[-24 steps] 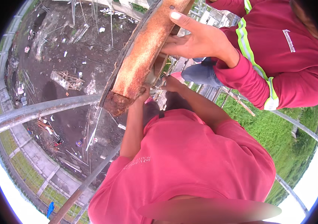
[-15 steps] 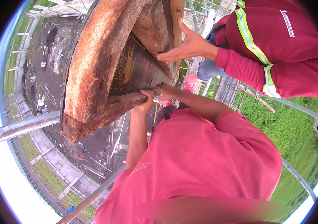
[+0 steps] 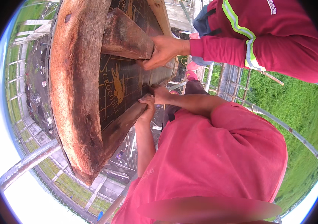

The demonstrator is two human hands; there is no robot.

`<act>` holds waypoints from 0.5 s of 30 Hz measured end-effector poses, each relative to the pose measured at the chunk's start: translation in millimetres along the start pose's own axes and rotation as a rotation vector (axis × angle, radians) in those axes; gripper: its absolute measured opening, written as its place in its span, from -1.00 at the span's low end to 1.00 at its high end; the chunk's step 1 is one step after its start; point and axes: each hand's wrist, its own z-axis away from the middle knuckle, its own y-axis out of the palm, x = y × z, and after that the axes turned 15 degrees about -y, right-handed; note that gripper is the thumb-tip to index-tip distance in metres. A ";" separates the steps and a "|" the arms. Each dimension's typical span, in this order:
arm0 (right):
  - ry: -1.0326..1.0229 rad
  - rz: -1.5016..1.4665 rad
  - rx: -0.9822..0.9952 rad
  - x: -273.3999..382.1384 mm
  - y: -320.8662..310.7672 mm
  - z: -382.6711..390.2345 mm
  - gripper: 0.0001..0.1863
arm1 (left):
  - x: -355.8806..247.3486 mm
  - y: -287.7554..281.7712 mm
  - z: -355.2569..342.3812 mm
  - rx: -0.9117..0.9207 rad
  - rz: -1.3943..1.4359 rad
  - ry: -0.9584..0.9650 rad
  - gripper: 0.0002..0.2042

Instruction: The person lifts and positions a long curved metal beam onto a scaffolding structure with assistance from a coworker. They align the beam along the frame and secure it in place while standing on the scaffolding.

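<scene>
A large formwork panel of dark plywood (image 3: pixel 108 78) framed with rough timber (image 3: pixel 78 93) stands tilted in front of me. My left hand (image 3: pixel 147 107) is closed around the panel's near timber rail (image 3: pixel 123 121), thumb on top. Just beyond it, my right hand (image 3: pixel 161 94) bends its fingers over the same edge; the fingertips are partly hidden. Across from me, a co-worker's hand (image 3: pixel 162 52) in a maroon sleeve grips the end of the middle timber brace (image 3: pixel 127 35).
Metal scaffold pipes (image 3: pixel 28 164) cross at the left, and another pipe (image 3: pixel 293 134) curves along the right. Far below lie dark ground and concrete beams (image 3: pixel 97 190). Green grass (image 3: pixel 274 97) spreads at the right, beside scaffold planks (image 3: pixel 229 80). The co-worker (image 3: pixel 274 37) stands at upper right.
The panel has shifted left and toward me in view. The co-worker's hand, spread before, has taken hold of the middle brace. My right hand has moved closer against the panel edge.
</scene>
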 end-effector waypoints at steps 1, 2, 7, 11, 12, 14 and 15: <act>-0.004 -0.018 0.050 7.7 -12.0 -4.1 -0.38 | 10.5 4.1 7.0 -0.012 -0.008 0.003 -0.57; -0.007 -0.036 0.103 16.4 -23.1 -7.2 -0.26 | 21.5 7.1 15.1 -0.024 -0.013 0.006 -0.55; -0.085 0.003 0.072 79.0 -73.9 -36.4 -0.39 | 83.9 21.2 62.6 0.013 -0.390 0.135 -0.45; -0.169 0.054 0.085 137.7 -113.6 -66.4 -0.49 | 87.0 1.0 126.8 0.176 -1.266 0.129 -0.35; -0.204 0.055 0.112 149.4 -124.2 -73.4 -0.48 | 70.7 -4.5 134.4 0.269 -1.603 0.137 -0.32; -0.242 0.093 0.141 168.8 -141.6 -82.1 -0.48 | 23.7 -18.2 150.5 0.071 -1.531 0.383 -0.29; -0.260 0.104 0.141 175.0 -148.1 -83.4 -0.48 | -8.2 -24.2 146.1 -0.033 -1.478 0.506 -0.27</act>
